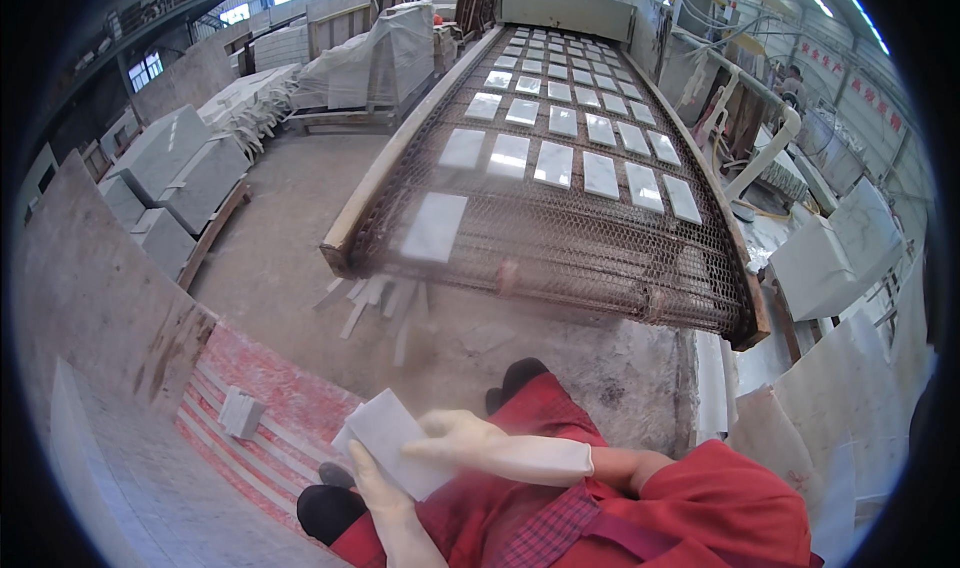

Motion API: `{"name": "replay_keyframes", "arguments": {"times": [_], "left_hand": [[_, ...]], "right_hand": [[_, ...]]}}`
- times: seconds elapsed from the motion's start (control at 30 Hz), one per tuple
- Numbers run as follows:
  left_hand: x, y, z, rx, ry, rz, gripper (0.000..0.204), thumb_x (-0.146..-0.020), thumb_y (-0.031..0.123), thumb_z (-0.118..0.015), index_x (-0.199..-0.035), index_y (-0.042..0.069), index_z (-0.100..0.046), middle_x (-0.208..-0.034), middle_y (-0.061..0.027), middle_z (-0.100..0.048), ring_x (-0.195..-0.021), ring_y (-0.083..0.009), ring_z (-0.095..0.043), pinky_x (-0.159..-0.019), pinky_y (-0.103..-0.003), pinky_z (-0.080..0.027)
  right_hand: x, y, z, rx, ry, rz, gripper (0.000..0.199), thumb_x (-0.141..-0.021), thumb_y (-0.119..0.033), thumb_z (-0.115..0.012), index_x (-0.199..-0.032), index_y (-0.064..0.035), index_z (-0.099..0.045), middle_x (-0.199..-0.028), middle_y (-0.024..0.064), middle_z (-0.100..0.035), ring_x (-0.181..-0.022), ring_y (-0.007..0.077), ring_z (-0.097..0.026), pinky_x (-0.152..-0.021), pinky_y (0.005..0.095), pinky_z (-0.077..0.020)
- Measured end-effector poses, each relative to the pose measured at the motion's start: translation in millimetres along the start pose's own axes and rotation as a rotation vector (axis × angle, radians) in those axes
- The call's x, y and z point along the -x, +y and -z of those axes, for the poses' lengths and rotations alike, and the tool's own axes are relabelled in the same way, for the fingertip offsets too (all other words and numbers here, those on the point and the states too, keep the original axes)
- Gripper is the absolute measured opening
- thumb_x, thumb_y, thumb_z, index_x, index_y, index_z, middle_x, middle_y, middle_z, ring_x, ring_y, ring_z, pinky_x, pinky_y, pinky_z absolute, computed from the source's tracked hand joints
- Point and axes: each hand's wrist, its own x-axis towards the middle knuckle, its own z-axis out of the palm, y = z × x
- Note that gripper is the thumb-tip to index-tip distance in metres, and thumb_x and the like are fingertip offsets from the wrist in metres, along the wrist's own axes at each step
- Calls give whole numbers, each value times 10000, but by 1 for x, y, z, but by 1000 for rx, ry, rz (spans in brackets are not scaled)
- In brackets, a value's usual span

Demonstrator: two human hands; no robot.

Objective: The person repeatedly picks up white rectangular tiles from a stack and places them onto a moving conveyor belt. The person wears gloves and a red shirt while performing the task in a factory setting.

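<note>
In the head view, the left hand in a cream-coloured rubber glove (382,488) is grasping a white rectangular stone tile (386,434) by its lower left part, above the lap of the person. The right hand in a similar glove (458,440) touches the tile at its right side; I cannot tell whether it also grips or only rests there. The tile is tilted, and a second edge seems to show behind it.

To the left, a small stack of white stone pieces (241,413) lies on a red-and-white striped surface (290,383). Ahead stands a long conveyor with a brown metal mesh belt (560,243), carrying rows of white tiles (553,165).

For good handling, I think both hands should support the tile evenly, keeping fingertips off its corners, because such stone probably chips easily.
</note>
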Motion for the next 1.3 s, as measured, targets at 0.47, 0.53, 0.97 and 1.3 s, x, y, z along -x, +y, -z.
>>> {"name": "replay_keyframes", "arguments": {"times": [0.47,0.53,0.97,1.3], "left_hand": [[-14,4,32,210,477,87,580,-952,537,-582,-1316,88,-546,-1203,-90,-639,-1119,-267,-604,-993,-465,-480],[-14,-9,27,173,500,84,568,-947,514,-609,-1308,80,-551,-1187,-91,-647,-1099,-264,-615,-982,-453,-489],[-13,-2,12,139,466,66,501,-986,446,-577,-1267,31,-567,-1166,-135,-648,-1060,-272,-633,-943,-421,-519],[-2,-7,0,-1,-63,206,797,-969,621,-458,-1346,-80,-479,-1276,-226,-586,-1169,-358,-579,-1014,-475,-469]], "right_hand": [[-39,-104,154,-49,747,279,442,-926,-342,-656,-1176,17,-592,-983,121,-693,-733,162,-604,-611,307,-476],[-51,-119,176,-40,811,223,414,-947,-316,-626,-1179,26,-601,-1040,142,-681,-819,195,-616,-679,328,-493],[-20,-93,180,714,976,203,411,-981,-381,-579,-1252,-75,-621,-1189,133,-674,-1069,266,-649,-951,378,-506],[-17,1,16,433,-118,152,434,-936,-416,-636,-1166,-50,-597,-971,82,-671,-771,158,-631,-741,332,-529]]}}
